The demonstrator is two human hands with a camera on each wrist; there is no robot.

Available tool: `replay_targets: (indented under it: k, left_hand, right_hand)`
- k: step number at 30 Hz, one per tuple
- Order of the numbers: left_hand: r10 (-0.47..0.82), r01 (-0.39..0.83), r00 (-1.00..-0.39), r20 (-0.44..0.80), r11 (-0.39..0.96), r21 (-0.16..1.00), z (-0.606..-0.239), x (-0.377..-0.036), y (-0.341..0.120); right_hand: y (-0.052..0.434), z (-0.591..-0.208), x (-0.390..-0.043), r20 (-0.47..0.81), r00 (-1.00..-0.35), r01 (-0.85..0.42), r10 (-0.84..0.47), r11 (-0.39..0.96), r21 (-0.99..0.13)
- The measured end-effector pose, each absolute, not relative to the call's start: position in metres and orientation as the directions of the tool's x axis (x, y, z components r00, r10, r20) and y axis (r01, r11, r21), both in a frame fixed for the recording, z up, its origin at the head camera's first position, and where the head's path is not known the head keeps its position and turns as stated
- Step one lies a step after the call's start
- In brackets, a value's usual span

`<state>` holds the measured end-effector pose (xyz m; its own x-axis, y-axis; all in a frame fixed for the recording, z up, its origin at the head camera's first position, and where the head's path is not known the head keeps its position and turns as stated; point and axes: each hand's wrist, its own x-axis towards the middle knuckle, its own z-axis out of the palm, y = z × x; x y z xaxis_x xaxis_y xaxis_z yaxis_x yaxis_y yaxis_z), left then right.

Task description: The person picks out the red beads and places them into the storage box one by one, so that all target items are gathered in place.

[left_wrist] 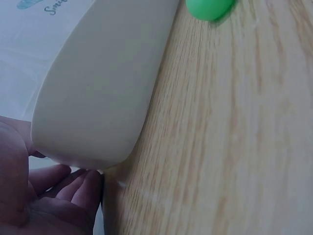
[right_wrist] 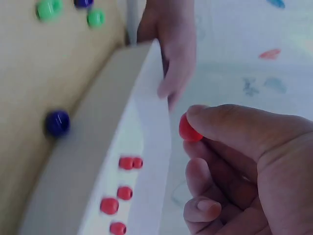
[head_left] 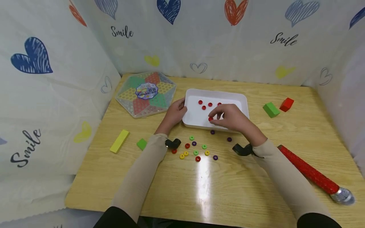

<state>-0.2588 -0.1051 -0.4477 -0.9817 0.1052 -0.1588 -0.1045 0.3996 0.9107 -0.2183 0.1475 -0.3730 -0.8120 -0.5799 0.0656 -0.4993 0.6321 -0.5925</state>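
A white rectangular tray [head_left: 195, 119] sits on the wooden table. My left hand [head_left: 176, 112] grips its left end, the thumb at the rim and the fingers against the outer wall. Between thumb and index finger, my right hand [head_left: 230, 117] pinches a red bead [right_wrist: 188, 129] above the tray. Several red beads [head_left: 200, 102] lie on the tray floor, some partly hidden by the right hand. In front of the tray, loose beads are scattered: green [head_left: 204, 147], purple [head_left: 215, 157], yellow [head_left: 207, 153] and red [head_left: 198, 159].
A hexagonal game board [head_left: 134, 104] lies at the back left. Nearby are a yellow block [head_left: 119, 141] and a green block [head_left: 142, 144]. To the right sit another green block [head_left: 271, 110], a red block [head_left: 286, 104] and a red microphone-shaped object [head_left: 313, 172], partly behind the right sleeve.
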Motion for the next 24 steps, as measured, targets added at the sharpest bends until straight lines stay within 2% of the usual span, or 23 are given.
replay_targets:
  k: [5, 9, 17, 24]
  left_hand:
    - [0.097, -0.117, -0.981, -0.170, 0.409, 0.905, -0.449, -0.258, -0.106]
    - [0.102, -0.108, -0.982, -0.161, 0.399, 0.910, -0.448, -0.258, -0.105]
    - [0.126, -0.084, -0.982, -0.141, 0.379, 0.922, -0.450, -0.257, -0.105]
    - [0.113, -0.074, -0.986, -0.125, 0.377, 0.923, -0.453, -0.257, -0.106]
  right_hand:
    - [0.143, -0.373, -0.259, -0.041, -0.821, -0.432, -0.569, 0.668, -0.606]
    - [0.138, -0.377, -0.277, -0.106, -0.842, -0.367, -0.528, 0.706, -0.606]
    - [0.136, -0.392, -0.292, -0.182, -0.875, -0.267, -0.448, 0.761, -0.591]
    - [0.138, -0.400, -0.296, -0.177, -0.880, -0.266, -0.440, 0.768, -0.583]
